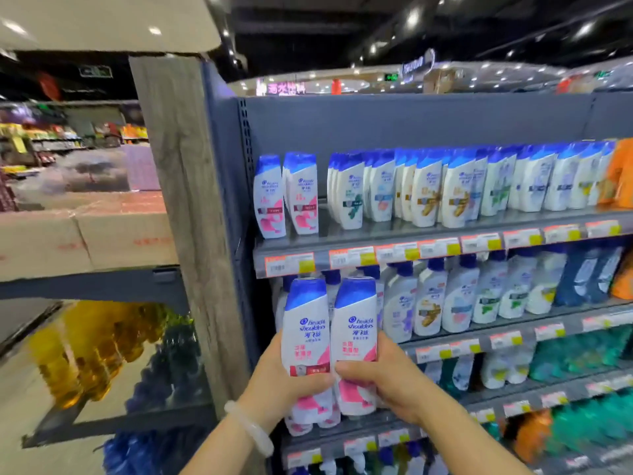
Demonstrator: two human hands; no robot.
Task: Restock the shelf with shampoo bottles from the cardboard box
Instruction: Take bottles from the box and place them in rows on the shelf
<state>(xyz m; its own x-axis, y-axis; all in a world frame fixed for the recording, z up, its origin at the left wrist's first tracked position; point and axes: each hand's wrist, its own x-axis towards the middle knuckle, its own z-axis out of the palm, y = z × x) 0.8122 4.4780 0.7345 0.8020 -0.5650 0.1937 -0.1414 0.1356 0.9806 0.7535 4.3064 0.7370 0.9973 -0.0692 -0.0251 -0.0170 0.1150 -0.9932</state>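
Two white shampoo bottles with blue caps and pink labels stand upright side by side in front of the grey shelf unit (411, 125). The left hand (277, 378) grips the left bottle (305, 330) low on its body; the right hand (380, 375) wraps its fingers (349, 368) round the right bottle (354, 330). Two matching bottles (286, 197) sit at the top shelf's left end, with a gap just beside them. Cardboard boxes (85, 234) rest on the neighbouring rack.
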